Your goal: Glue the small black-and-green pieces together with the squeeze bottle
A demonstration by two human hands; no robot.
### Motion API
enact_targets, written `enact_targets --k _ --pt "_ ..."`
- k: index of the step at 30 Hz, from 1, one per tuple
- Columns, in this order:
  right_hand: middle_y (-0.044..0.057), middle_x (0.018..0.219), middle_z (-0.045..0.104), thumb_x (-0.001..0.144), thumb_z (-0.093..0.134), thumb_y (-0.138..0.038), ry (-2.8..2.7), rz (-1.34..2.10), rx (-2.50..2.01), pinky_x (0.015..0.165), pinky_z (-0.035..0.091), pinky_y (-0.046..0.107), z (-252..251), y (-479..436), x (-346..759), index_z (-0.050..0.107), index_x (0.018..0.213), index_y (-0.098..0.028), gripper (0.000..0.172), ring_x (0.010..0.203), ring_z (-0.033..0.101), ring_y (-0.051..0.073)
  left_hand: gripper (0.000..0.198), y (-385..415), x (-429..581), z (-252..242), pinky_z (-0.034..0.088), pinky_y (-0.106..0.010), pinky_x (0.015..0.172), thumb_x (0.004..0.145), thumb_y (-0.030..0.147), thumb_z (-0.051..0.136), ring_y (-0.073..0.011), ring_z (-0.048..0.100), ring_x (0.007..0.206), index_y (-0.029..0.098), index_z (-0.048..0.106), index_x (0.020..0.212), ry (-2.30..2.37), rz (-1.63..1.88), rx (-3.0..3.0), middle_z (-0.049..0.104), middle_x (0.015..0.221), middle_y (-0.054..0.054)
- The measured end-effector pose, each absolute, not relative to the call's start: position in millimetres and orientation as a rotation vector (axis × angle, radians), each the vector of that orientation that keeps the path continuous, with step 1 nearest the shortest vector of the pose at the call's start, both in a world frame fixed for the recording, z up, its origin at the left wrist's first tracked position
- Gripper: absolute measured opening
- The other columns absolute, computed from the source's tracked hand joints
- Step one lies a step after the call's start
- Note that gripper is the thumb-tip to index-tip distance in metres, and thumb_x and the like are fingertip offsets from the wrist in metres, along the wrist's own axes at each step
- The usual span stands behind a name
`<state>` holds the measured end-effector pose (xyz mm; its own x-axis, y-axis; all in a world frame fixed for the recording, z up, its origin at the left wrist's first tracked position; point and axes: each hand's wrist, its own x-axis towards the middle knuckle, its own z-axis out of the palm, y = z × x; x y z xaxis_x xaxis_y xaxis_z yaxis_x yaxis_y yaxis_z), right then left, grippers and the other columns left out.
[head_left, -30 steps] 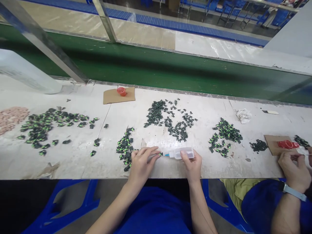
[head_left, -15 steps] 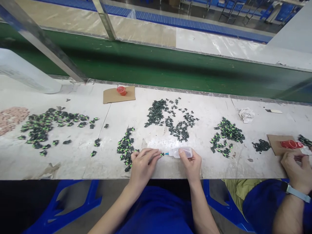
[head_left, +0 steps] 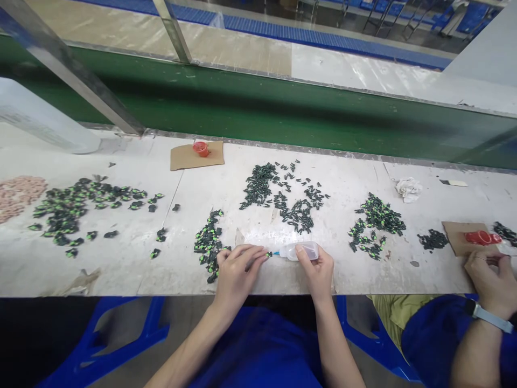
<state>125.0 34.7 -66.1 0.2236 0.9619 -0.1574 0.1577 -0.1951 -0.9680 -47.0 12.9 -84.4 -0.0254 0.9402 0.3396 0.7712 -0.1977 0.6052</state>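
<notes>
My left hand [head_left: 236, 272] pinches a small black-and-green part [head_left: 267, 254] at its fingertips, low on the white bench [head_left: 121, 269]. My right hand [head_left: 319, 269] is closed round a small clear squeeze bottle [head_left: 301, 250] lying sideways. Its blue nozzle tip [head_left: 277, 254] touches the part. A cluster of black-and-green parts [head_left: 208, 242] lies just left of my left hand. A pile of dark parts [head_left: 278, 196] sits beyond the bottle.
More black-and-green parts [head_left: 72, 207] spread at the left, another heap [head_left: 375, 221] at the right. A red cap on cardboard [head_left: 201, 149] stands farther back. A co-worker's hand [head_left: 490, 277] works at the right by cardboard with a red cap [head_left: 480, 237]. A green conveyor belt [head_left: 283, 113] runs behind.
My hands and the bottle have stayed almost still, the nozzle held against the part. The view has shifted slightly. The co-worker's hand has moved a little.
</notes>
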Motion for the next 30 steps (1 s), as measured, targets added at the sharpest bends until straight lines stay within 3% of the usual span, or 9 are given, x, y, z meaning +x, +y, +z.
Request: enact_targets --k 30 --pt "0.001 0.055 0.06 0.073 0.066 -0.042 -1.143 1.021 -1.556 0.05 0.043 0.025 -65.3 33.4 124.6 0.062 0.06 -0.017 0.029 0.054 0.053 0.015 0.012 13.6 -46.4 -83.5 0.029 -0.039 0.077 0.09 0.025 0.06 -0.0213 0.07 0.082 0.026 0.071 0.084 1.849 1.01 1.993 0.078 0.081 0.001"
